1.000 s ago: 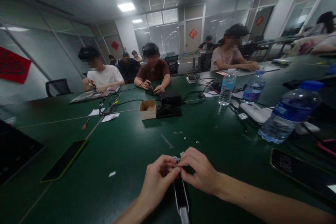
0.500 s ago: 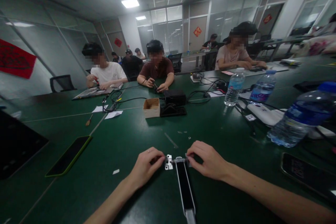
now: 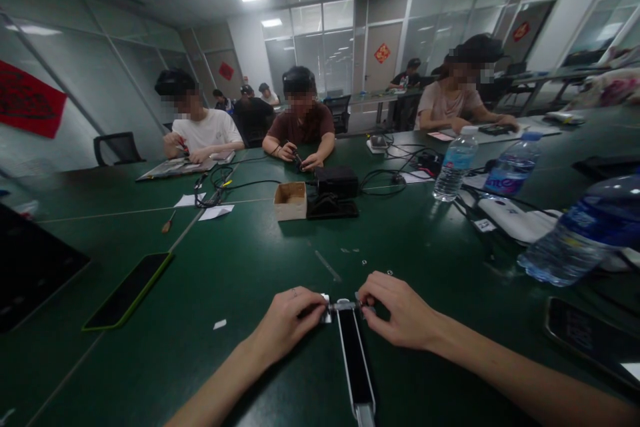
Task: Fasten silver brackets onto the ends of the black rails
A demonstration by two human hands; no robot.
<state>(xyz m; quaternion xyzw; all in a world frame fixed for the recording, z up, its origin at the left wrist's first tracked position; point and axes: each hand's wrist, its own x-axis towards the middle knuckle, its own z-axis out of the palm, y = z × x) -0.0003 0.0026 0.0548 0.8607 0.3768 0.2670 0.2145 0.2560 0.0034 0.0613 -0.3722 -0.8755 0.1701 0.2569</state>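
Note:
A long black bar with a silver frame (image 3: pixel 356 363) lies on the table, its far end between my two hands. A crosspiece at that end carries a small shiny metal plate (image 3: pixel 327 312) on the left and another metal piece on the right. My left hand (image 3: pixel 287 320) has thumb and fingers closed on the left plate, covering most of it. With thumb and fingertips, my right hand (image 3: pixel 400 310) pinches the right-hand piece, which is largely hidden. Two tiny ring-like parts, one a small ring (image 3: pixel 364 262), lie just beyond my right hand.
A green-cased phone (image 3: pixel 129 292) lies left; another phone (image 3: pixel 590 340) lies right. Water bottles (image 3: pixel 456 163) stand at the right, one large bottle (image 3: pixel 583 233) leaning. Ahead are a small open box (image 3: pixel 290 210), a black device (image 3: pixel 336 183) and cables. Several people sit across the table.
My left hand has slid right over the metal plate, covering more of it. My right hand stays at its end. The view has shifted slightly, and a second tiny ring now shows beyond my right hand.

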